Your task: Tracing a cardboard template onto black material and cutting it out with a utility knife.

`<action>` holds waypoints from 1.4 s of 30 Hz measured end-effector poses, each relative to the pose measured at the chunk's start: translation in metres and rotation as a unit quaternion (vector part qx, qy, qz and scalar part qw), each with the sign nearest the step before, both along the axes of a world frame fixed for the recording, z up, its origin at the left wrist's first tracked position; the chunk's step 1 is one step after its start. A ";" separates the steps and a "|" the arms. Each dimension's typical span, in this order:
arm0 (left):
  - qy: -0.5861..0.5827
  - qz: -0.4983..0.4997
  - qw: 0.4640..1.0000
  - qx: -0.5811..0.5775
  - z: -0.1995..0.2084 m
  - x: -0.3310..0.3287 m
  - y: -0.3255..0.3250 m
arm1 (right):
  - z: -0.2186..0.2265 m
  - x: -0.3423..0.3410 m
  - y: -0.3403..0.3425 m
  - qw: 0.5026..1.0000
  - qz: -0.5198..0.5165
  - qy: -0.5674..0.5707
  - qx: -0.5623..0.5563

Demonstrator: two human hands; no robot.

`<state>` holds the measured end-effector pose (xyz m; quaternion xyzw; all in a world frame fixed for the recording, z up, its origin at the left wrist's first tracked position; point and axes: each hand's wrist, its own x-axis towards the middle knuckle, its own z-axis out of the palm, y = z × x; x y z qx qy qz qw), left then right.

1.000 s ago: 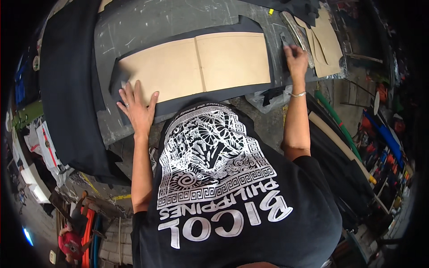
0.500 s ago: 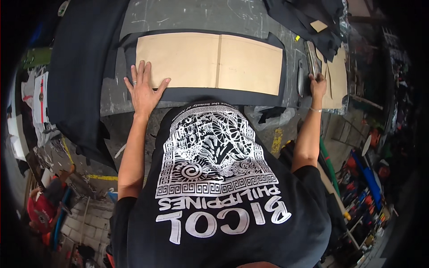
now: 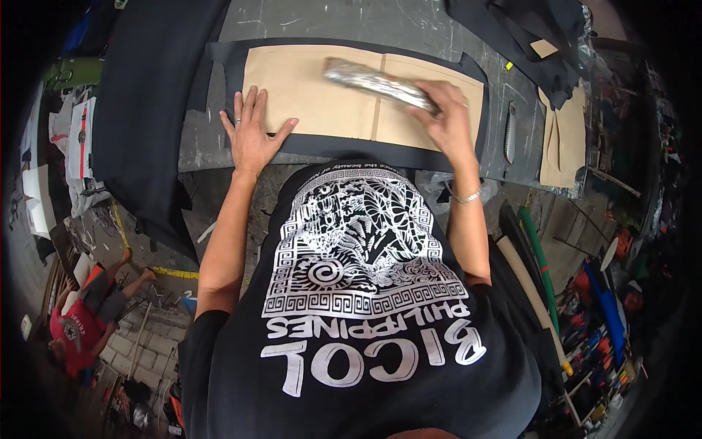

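Observation:
A tan cardboard pattern (image 3: 314,106) with a darker strip across it lies on a piece of black fabric (image 3: 336,145), whose edges show around it. My left hand (image 3: 254,137) rests flat on the pattern's left end and the fabric's near edge, its fingers spread. Over the right part of the pattern, my right hand (image 3: 450,121) grips one end of a long silvery bar (image 3: 380,82), seemingly wrapped in something shiny. The bar is smeared by motion, and whether it touches the pattern I cannot tell.
A grey utility knife (image 3: 510,132) lies on the scuffed dark table (image 3: 292,18), right of the pattern. Beyond it are more tan card pieces (image 3: 563,143) and black fabric scraps (image 3: 523,36). Black cloth (image 3: 142,95) drapes over the left side. A person in red (image 3: 77,329) is at lower left.
My right hand has carried the silvery bar from the table's right side leftward over the pattern. The left hand stays flat on the pattern. The whole view has shifted slightly.

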<state>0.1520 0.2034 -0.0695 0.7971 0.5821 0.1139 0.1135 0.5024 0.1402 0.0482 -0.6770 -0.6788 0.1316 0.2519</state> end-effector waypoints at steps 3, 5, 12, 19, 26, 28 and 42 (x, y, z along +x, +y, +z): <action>-0.001 -0.004 1.000 0.001 -0.001 0.007 0.002 | -0.024 -0.018 0.019 0.999 0.015 -0.031 -0.011; 0.001 -0.004 1.000 0.004 -0.001 0.009 0.005 | -0.048 -0.017 0.024 0.998 0.017 -0.052 -0.023; 0.005 0.005 1.000 0.008 -0.003 0.009 0.008 | -0.059 -0.022 0.023 0.992 -0.002 -0.118 -0.045; -0.001 0.002 1.000 0.018 -0.003 0.019 0.014 | -0.057 -0.013 0.031 0.993 -0.023 -0.107 -0.043; 0.024 0.016 1.000 0.010 0.006 0.011 0.007 | -0.068 -0.017 0.037 0.994 -0.007 -0.098 -0.045; 0.018 0.015 1.000 0.010 0.005 0.008 0.007 | -0.068 -0.016 0.037 0.994 0.008 -0.083 -0.064; 0.011 0.011 1.000 0.020 0.002 0.007 0.013 | -0.082 0.237 -0.080 0.917 -0.385 -0.080 0.068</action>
